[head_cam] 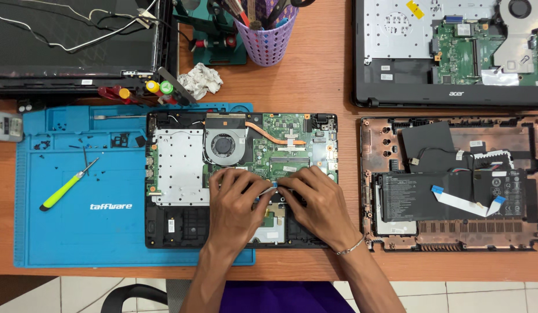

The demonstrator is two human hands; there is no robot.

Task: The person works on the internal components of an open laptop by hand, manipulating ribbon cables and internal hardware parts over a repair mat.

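Note:
An opened laptop base (182, 229) lies on a blue work mat (83, 232), showing its green circuit board (280, 130), round fan (223, 145) and a silver metal shield (179, 165). My left hand (237, 203) and my right hand (315, 200) rest side by side over the middle of the base. Their fingertips meet on a thin flat ribbon cable (270, 188) with a blue tip, pinching it between them. A thin bracelet circles my right wrist.
A yellow-green screwdriver (63, 191) and loose screws lie on the mat's left. A copper-coloured bottom cover (454, 185) with a black battery sits to the right. Another opened laptop (448, 52) is behind it. A purple tool basket (267, 35), crumpled tissue (200, 80) and screen panel (71, 40) stand at the back.

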